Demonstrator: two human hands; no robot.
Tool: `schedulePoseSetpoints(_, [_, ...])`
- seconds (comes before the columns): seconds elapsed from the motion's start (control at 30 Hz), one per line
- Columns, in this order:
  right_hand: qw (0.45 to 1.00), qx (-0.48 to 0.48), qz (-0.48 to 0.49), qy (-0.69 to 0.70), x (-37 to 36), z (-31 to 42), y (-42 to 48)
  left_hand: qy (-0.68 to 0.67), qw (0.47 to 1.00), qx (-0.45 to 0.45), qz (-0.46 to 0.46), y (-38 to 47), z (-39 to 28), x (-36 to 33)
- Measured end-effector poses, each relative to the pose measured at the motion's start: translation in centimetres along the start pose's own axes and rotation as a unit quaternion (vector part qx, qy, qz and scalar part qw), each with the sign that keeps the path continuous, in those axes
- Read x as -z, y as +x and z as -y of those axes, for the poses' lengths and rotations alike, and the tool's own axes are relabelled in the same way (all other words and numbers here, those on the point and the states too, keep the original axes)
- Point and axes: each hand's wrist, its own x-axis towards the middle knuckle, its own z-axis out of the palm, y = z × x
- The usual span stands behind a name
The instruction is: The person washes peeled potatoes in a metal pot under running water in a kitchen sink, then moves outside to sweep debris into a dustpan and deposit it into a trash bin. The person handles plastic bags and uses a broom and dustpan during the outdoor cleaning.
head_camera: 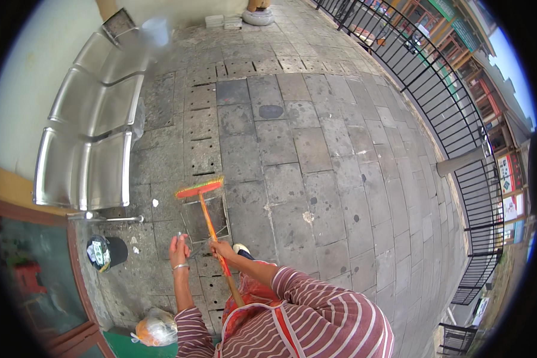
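My right hand (221, 249) is wrapped around the orange handle of a broom (207, 214). The broom's wide orange head (200, 188), edged with yellow-green bristles, lies ahead over the paving, beside a square drain opening (207, 217). The lower end of the handle runs back to the red apron at my waist. To the left of the handle, apart from it, my left hand (178, 251) is raised with its fingers partly bent. A small greyish thing shows at those fingertips; whether it is held or worn is unclear. A metal bangle (181, 266) circles that wrist.
Metal bench seats (105, 170) line the left wall. Below them stands a black bin (115, 251) with rubbish inside. A filled plastic bag (155, 329) sits near the doorway. White scraps (155, 202) dot the slabs. A black railing (434, 74) bounds the right side.
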Motion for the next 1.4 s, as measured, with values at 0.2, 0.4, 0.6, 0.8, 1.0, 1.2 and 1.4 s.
schedulePoseSetpoints(0.2, [0.991, 0.072, -0.055, 0.098, 5.5, 14.0, 1.0, 0.024, 0.999, 0.045, -0.001, 7.6, -4.2, 1.2])
schedulePoseSetpoints(0.4, [0.956, 0.066, -0.064, 0.279, 11.3, 20.0, 0.3, 0.06, 0.995, 0.079, 0.026, 15.3, -5.0, 0.1])
schedulePoseSetpoints(0.6, [0.956, 0.058, -0.253, 0.139, 14.8, 15.8, 3.3, 0.078, 0.994, 0.065, 0.043, 23.2, -7.1, 0.7])
schedulePoseSetpoints(0.8, [0.95, 0.003, -0.308, -0.051, 14.4, 17.0, 4.1, 0.072, 0.995, 0.059, 0.031, 28.5, -9.3, 0.6])
schedulePoseSetpoints(1.0, [0.963, 0.06, -0.247, -0.087, 11.3, 28.0, 9.1, 0.085, 0.995, 0.034, 0.029, 36.2, -10.9, -0.3])
schedulePoseSetpoints(1.2, [0.983, 0.014, -0.175, -0.054, 10.1, 38.9, 19.7, 0.086, 0.996, 0.031, -0.019, 44.0, -14.8, -2.9])
schedulePoseSetpoints(1.4, [0.957, 0.034, -0.196, -0.213, 12.2, 48.0, 35.4, 0.129, 0.991, 0.025, -0.012, 53.1, -18.0, -7.5])
